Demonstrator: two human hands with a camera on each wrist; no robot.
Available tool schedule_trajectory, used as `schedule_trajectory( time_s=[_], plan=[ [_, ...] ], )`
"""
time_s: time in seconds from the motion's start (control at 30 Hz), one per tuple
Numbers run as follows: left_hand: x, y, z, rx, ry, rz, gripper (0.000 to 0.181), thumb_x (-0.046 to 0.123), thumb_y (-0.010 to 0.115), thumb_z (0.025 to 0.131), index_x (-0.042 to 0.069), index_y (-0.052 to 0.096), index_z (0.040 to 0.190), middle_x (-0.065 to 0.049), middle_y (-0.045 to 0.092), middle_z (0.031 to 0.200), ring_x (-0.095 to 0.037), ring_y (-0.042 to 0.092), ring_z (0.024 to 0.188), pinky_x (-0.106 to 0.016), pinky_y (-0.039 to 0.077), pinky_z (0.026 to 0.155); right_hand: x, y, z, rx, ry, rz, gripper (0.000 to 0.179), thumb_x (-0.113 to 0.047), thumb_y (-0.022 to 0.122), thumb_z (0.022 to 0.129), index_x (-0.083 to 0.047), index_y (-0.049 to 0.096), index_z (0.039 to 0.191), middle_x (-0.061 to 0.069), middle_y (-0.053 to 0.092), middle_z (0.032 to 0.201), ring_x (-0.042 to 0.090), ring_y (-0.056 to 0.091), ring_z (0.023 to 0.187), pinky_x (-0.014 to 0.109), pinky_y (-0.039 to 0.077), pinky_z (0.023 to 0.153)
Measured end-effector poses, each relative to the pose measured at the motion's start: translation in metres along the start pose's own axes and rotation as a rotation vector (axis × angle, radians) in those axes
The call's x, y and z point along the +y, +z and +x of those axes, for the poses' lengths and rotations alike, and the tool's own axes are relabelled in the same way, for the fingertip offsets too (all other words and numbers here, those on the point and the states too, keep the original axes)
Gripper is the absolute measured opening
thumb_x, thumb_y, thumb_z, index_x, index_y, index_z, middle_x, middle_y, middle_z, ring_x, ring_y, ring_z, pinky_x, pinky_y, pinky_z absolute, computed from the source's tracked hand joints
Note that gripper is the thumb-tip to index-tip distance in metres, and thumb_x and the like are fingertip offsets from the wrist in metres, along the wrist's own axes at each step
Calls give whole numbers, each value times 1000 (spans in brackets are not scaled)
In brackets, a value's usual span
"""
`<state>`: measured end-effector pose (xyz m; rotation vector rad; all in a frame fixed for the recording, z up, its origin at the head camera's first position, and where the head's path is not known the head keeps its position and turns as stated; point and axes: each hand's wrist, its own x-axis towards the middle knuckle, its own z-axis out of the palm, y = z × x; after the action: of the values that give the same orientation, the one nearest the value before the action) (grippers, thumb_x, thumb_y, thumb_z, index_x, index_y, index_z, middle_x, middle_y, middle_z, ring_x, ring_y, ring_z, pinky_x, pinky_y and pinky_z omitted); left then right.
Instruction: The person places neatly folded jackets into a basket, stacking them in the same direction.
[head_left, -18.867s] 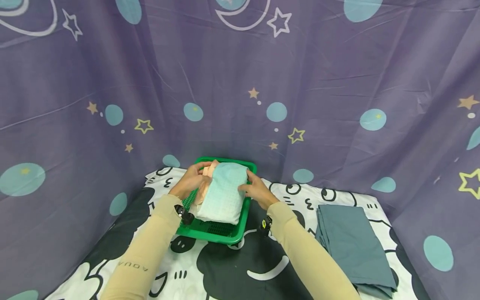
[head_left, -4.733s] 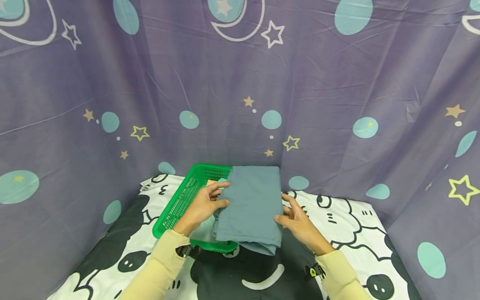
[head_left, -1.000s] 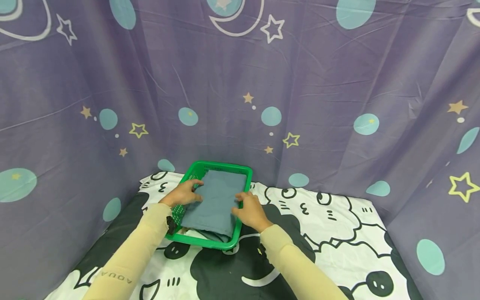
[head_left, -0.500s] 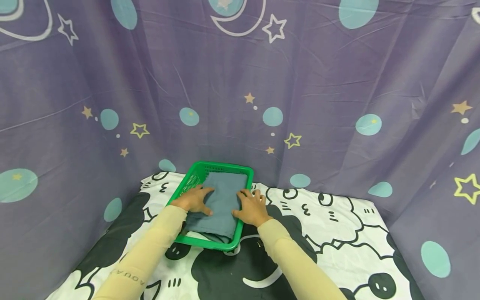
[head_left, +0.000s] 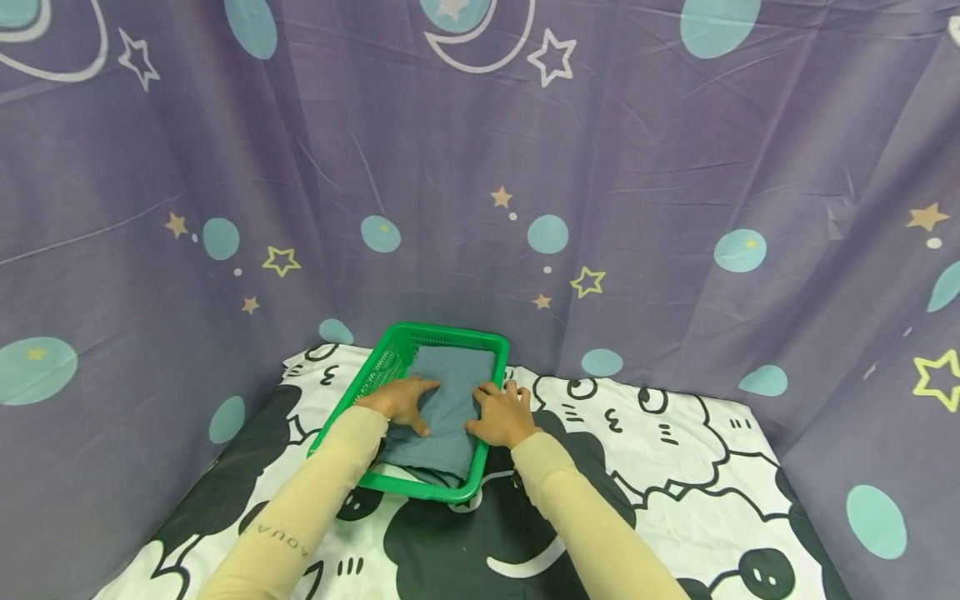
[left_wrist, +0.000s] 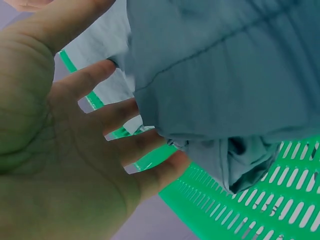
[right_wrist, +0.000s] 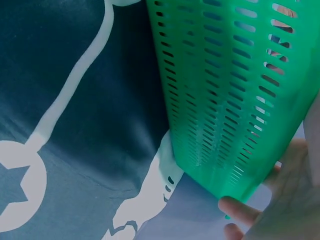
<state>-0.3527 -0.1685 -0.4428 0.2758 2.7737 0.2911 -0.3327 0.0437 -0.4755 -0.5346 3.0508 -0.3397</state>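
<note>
A folded blue-grey cloth lies inside the green plastic basket, on top of paler fabric that peeks out at the front. My left hand reaches over the basket's left side with thumb and fingers spread on the cloth. In the left wrist view its outstretched fingers meet the side of the folded cloth. At the right rim is my right hand, its thumb at the cloth's edge and other fingers over the rim. The right wrist view has its fingers just outside the basket wall.
Underneath is a bedsheet with black-and-white cartoon faces. A purple curtain with stars and moons hangs close behind the basket and along both sides.
The cloth went from the bed on the right, through both hands, into the basket on top of the light-blue and peach fabrics. Lately the left hand slid rightward over it; the right stayed put.
</note>
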Motion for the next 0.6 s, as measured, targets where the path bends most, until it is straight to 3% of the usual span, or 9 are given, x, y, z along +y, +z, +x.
schedule_trajectory(
  time_s=[0.33, 0.6],
  plan=[
    [0, 1, 5, -26, 5, -25, 97, 33, 90, 79, 22, 38, 160, -18, 32, 166, -43, 30, 152, -64, 38, 115, 5, 6, 0, 35, -19, 48, 58, -44, 61, 98, -18, 55, 149, 1, 47, 157, 41, 38, 140, 61, 33, 107],
    [-2, -7, -10, -34, 47, -56, 85, 33, 83, 87, 23, 40, 159, -17, 36, 164, -44, 34, 151, -64, 41, 112, 21, 10, -12, 154, -121, 305, 54, -34, 62, 99, -11, 56, 148, 8, 49, 156, 41, 43, 132, 62, 36, 103]
  ],
)
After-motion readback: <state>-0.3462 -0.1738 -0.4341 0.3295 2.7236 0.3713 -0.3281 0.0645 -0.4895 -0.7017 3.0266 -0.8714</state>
